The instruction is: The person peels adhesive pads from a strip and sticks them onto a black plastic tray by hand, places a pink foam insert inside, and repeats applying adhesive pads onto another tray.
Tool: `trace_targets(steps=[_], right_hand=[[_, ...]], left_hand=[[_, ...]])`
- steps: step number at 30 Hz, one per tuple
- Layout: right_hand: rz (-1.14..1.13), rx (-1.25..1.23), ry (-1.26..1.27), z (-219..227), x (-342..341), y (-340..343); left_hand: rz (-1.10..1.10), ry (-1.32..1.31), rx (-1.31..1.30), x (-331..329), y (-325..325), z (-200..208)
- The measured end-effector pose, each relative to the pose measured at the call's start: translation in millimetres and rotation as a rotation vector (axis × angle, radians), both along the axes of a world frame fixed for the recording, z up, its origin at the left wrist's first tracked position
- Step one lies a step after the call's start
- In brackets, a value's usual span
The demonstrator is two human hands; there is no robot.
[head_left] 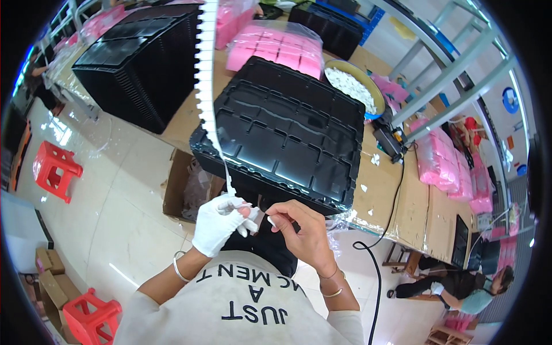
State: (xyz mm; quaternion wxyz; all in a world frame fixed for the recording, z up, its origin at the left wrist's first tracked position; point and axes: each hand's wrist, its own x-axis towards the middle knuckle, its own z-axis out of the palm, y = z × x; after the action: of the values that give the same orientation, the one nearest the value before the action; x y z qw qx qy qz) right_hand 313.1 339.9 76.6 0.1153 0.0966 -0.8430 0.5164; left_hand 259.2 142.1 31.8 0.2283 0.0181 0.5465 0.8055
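My left hand (217, 227), in a white glove with bare fingertips, is closed on the lower end of a long white strip (206, 75). Evenly spaced tabs line one edge of this strip, which runs up out of view past the black trays. Close beside it, my bare right hand (305, 233) pinches a small white piece (272, 221) between thumb and fingertips. The two hands are slightly apart, in front of my body. Just beyond them stands a stack of black plastic trays (282, 132) on the cardboard-covered table (379, 210).
A yellow bowl (376, 92) full of small white pieces sits behind the trays. Pink wrapped packs (276, 49) and another black tray stack (144, 63) flank it. An open carton (172, 187) stands below left. A black cable (376, 282) hangs at right; a person (454, 290) sits beyond.
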Motion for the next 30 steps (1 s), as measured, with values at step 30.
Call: trace_targets(steps=[30], right_hand=[[-0.444,0.502,0.330,43.8,-152.4,177.9]], left_hand=[[0.537,0.340,-0.503,-73.0,-78.5,-142.3]])
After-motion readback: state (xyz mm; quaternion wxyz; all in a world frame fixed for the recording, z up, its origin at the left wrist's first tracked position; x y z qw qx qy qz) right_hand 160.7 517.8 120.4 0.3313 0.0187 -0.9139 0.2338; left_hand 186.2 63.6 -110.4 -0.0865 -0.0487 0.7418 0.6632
